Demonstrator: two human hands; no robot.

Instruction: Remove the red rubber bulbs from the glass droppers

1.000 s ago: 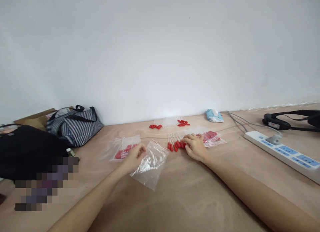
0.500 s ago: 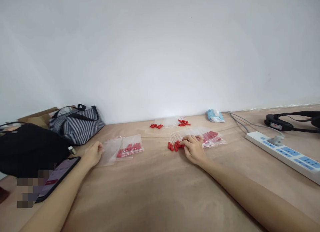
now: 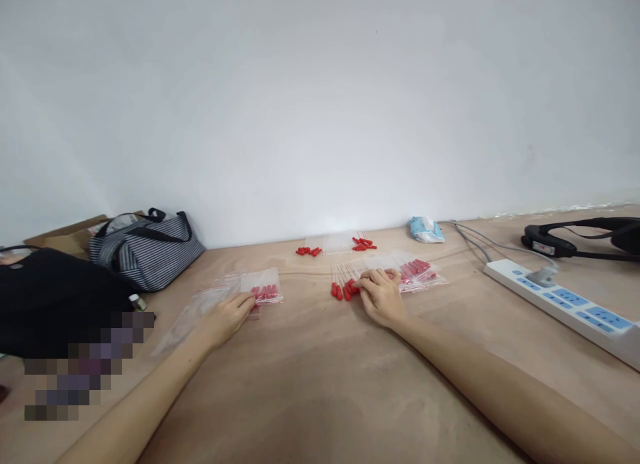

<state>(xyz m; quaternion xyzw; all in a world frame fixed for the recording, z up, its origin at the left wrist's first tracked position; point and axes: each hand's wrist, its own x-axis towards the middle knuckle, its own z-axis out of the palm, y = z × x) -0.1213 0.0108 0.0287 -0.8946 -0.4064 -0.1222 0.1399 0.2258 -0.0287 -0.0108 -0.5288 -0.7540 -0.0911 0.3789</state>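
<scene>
My left hand (image 3: 233, 315) has its fingers together at the near edge of a clear zip bag (image 3: 263, 278) that holds several red-ended pieces. Other flat clear zip bags (image 3: 187, 315) lie beneath and beside this hand. My right hand (image 3: 383, 299) rests on the table with bent fingers, its thumb and forefinger closed at a fan of thin pale sticks with red ends (image 3: 339, 293). Its fingers hide some of the sticks. Just right of it lie filled zip bags (image 3: 417, 271) with red ends showing through the plastic.
More red-ended sticks (image 3: 363, 243) lie on clear plastic by the wall. A blue-and-white packet (image 3: 426, 229), a white power strip (image 3: 560, 301) with cable and a black headset (image 3: 555, 239) are at the right. On the left are a striped bag (image 3: 155, 254), black cloth (image 3: 55, 297) and small bottle (image 3: 137, 303).
My left hand has moved right, from the flat zip bags to the filled one. The right hand stays at the red-ended sticks, and the view has shifted slightly.
</scene>
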